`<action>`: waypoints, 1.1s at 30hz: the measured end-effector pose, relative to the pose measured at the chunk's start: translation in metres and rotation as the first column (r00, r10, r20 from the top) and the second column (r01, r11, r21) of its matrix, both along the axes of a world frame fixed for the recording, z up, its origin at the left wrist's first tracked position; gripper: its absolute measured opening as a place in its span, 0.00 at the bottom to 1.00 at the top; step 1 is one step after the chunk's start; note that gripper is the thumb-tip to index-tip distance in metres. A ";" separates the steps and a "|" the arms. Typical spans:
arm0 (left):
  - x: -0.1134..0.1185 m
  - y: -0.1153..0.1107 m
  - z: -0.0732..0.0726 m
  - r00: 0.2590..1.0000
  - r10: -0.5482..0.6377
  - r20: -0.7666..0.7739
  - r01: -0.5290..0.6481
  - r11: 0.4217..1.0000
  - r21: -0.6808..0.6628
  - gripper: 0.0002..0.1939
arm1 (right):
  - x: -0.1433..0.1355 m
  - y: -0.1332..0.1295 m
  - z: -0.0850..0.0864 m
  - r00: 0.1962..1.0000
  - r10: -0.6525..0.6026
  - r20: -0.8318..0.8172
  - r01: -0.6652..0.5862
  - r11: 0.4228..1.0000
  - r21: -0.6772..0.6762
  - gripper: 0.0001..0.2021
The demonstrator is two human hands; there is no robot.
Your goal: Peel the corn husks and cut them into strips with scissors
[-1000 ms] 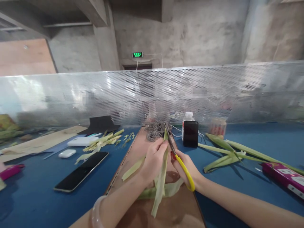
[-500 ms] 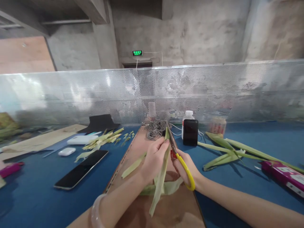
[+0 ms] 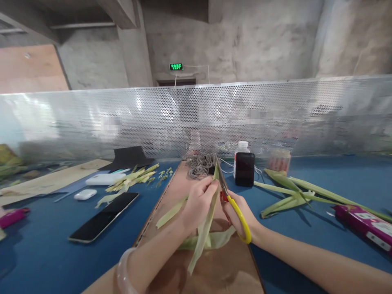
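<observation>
Pinched in my left hand (image 3: 197,200) is a long pale green corn husk strip (image 3: 206,230); its pointed tip sticks up above the fingers and its tail hangs down toward me. My right hand (image 3: 237,210) grips a pair of scissors (image 3: 239,214) with yellow and red handles. The scissor blades point up and away, right beside the husk's tip; whether they touch it I cannot tell. Beneath my hands, more husk pieces (image 3: 222,240) lie on a brown cardboard sheet (image 3: 226,271), with another leaf piece (image 3: 171,212) left of my left hand.
A tangle of grey cord (image 3: 200,165) sits at the cardboard's far end. To the left are a phone (image 3: 104,218), a white earbud case (image 3: 85,194) and cut husk strips (image 3: 131,179). A black device (image 3: 245,169), a white bottle (image 3: 243,145), leaves (image 3: 288,202) and a purple package (image 3: 364,224) lie right.
The lower end of the husk strip has swung slightly left. Both hands keep nearly the same place and grip, and the scissors stay beside the tip.
</observation>
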State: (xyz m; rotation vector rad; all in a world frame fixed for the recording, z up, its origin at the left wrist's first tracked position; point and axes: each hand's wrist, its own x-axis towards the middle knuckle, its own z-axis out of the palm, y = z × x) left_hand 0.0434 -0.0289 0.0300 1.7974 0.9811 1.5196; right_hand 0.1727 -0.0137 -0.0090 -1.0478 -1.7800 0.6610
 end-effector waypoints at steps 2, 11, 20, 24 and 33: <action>0.000 0.000 0.000 1.000 0.011 0.001 -0.011 1.000 -0.002 0.12 | 0.000 -0.001 0.001 1.000 0.012 -0.001 -0.012 1.000 0.005 0.03; 0.001 -0.001 -0.001 0.999 -0.005 -0.033 0.005 1.000 0.003 0.12 | -0.002 0.000 0.000 0.997 0.008 -0.075 -0.013 0.997 -0.072 0.06; 0.002 0.001 -0.001 0.999 0.008 -0.041 -0.008 1.000 0.002 0.11 | 0.000 0.004 -0.003 0.998 0.015 -0.064 -0.017 0.999 -0.042 0.04; 0.001 0.002 -0.003 0.998 0.006 -0.057 -0.005 1.000 0.004 0.11 | 0.001 0.005 -0.003 0.998 0.018 -0.068 -0.021 0.999 -0.044 0.05; 0.002 0.002 -0.003 0.998 0.015 -0.064 -0.014 1.000 0.008 0.11 | 0.001 0.004 -0.002 0.998 -0.005 -0.056 0.002 0.999 -0.046 0.06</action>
